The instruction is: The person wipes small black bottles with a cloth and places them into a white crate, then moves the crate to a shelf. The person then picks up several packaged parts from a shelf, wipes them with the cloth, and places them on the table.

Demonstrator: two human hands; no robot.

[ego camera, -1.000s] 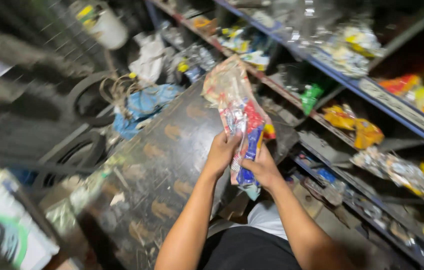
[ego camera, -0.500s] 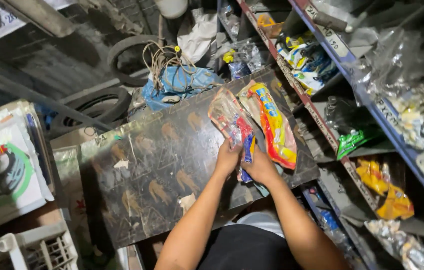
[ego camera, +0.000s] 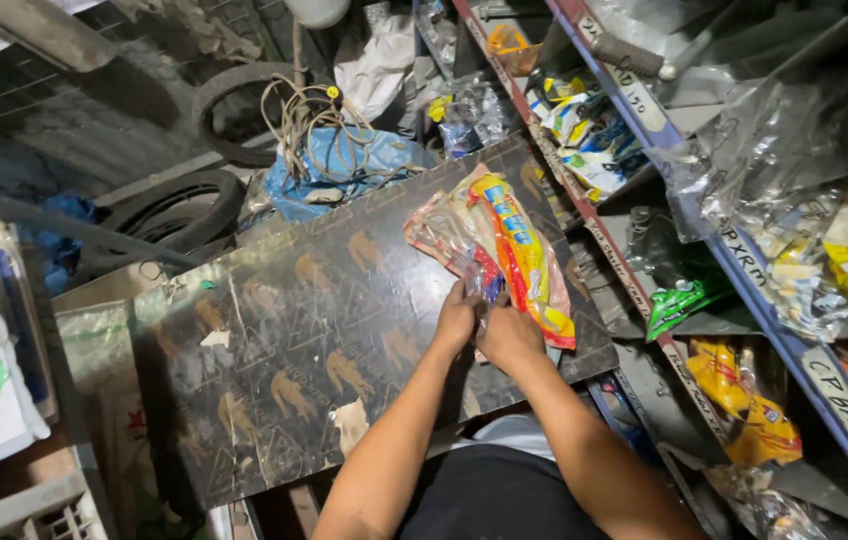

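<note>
Pinching a plastic packet (ego camera: 504, 250) with my left hand (ego camera: 457, 318) and right hand (ego camera: 510, 338) at the dark board's (ego camera: 294, 350) right edge beside shelves (ego camera: 744, 270).

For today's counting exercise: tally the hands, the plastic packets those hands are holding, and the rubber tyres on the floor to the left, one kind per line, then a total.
Bare hands: 2, left hand and right hand
Clear plastic packets with red and yellow contents: 2, and
Black rubber tyres: 2, and
Total: 6
</note>
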